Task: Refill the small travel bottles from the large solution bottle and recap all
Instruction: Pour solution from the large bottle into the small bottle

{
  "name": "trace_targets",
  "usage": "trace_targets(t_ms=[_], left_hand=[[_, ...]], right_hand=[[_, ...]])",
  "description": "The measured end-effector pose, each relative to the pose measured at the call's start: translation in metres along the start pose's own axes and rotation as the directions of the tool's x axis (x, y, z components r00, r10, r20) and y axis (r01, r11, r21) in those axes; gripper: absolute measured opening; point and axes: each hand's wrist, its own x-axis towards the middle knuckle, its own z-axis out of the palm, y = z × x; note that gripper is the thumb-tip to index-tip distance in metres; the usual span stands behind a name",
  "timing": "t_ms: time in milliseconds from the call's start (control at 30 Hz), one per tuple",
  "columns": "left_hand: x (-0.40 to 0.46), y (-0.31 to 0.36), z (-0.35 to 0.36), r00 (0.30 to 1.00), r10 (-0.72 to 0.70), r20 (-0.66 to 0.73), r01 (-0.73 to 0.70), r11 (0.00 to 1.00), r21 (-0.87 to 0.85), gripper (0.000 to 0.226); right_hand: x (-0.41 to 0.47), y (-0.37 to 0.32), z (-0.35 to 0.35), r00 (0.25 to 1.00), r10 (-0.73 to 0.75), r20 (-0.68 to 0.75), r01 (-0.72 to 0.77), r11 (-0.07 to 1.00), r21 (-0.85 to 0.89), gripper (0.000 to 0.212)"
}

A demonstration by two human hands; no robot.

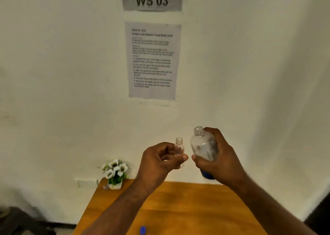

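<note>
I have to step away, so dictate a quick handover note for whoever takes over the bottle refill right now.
Left hand holds the small travel bottle upright, uncapped, looking empty.
Right hand grips the large solution bottle, also uncapped, near upright, neck close beside the small bottle's mouth.
Both bottles are held in the air above the far edge of the wooden table.
A blue cap lies on the table near the front edge.
Done: both bottles uncapped.
Left: pour, then recap both. No other travel bottles in view.
</note>
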Motion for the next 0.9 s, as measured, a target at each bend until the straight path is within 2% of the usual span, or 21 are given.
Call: trace_targets(t_ms=[167,333,567,900], left_hand=[[-0.004,0.069,0.014,0.997,0.078,0.0,-0.078,0.997,-0.024,0.028],[-0.016,0.103,0.023,0.992,0.125,0.036,-0.124,0.992,-0.023,0.047],[-0.028,0.119,0.032,0.986,0.156,0.053,-0.157,0.988,0.01,0.048],[-0.038,0.126,0.033,0.986,0.156,0.056,-0.158,0.987,0.027,0.047]], right_hand=[[0.008,-0.048,-0.056,0.99,-0.138,-0.014,0.135,0.981,-0.137,0.079],[0.005,-0.074,-0.092,0.978,-0.208,0.022,0.205,0.934,-0.291,0.073],[-0.001,-0.09,-0.114,0.963,-0.259,0.073,0.264,0.861,-0.434,0.072],[-0.005,-0.103,-0.122,0.955,-0.261,0.137,0.294,0.808,-0.511,0.072]])
